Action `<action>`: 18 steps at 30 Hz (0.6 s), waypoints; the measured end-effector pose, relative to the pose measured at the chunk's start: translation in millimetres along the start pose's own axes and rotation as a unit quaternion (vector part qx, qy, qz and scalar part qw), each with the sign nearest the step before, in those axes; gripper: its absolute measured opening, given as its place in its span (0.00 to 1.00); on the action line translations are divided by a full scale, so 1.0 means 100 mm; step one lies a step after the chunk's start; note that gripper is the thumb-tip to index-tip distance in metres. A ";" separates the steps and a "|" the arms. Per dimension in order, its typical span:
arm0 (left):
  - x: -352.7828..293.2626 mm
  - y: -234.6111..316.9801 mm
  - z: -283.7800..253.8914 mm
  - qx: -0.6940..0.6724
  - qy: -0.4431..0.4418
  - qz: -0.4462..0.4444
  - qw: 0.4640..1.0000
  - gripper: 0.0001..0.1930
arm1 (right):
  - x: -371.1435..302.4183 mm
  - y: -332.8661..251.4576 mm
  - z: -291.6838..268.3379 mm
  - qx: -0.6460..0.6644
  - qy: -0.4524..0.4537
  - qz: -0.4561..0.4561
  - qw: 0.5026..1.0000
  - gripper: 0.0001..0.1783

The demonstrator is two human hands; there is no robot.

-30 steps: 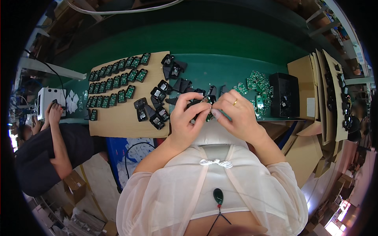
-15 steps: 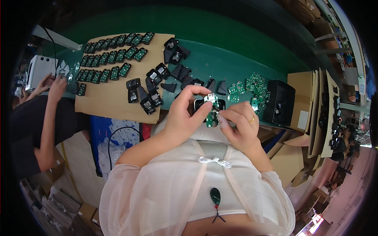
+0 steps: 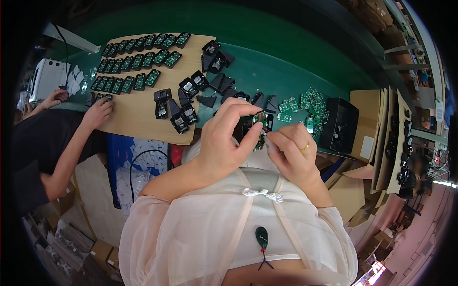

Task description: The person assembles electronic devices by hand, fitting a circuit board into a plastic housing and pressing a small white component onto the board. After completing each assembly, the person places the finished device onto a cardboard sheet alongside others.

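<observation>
- At mid-frame, the left hand [image 3: 223, 136] pinches a green circuit board [image 3: 260, 117].
- Beside it, the right hand [image 3: 293, 147]; cannot tell its grip.
- Likely fiddly board work; next needs steadiness.

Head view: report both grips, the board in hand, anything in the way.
Left grip pinching green circuit board. Right grip close at its right side; contact unclear. Left thumb partly covers board; loose green boards beyond right grip, apart.

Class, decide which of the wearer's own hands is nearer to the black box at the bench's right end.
Right. The right hand is left of the black box and closer to the wearer's body; the left hand is farther left, holding a circuit board.
</observation>
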State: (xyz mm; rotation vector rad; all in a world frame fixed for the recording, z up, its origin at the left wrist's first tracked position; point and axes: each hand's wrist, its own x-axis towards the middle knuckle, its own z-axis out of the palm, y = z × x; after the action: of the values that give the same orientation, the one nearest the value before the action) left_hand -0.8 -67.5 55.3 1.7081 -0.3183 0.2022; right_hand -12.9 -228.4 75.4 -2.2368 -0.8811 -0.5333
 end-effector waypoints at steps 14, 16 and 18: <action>0.00 -0.04 -0.04 -0.029 -0.065 0.035 0.997 0.11 | 0.04 0.02 -0.08 0.029 -0.035 -0.021 0.999 0.17; 0.00 -0.05 -0.04 -0.036 -0.060 0.040 0.997 0.11 | 0.05 0.02 -0.10 0.038 -0.054 -0.016 0.998 0.17; 0.00 -0.03 -0.01 -0.034 -0.041 0.035 0.998 0.11 | 0.05 0.02 -0.10 0.036 -0.054 -0.017 0.998 0.17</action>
State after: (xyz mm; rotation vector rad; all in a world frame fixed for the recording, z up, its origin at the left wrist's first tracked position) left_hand 0.4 -66.2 52.5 1.6410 -0.4409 0.1717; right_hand -9.6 -234.5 84.3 -2.2061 -0.9784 -0.3934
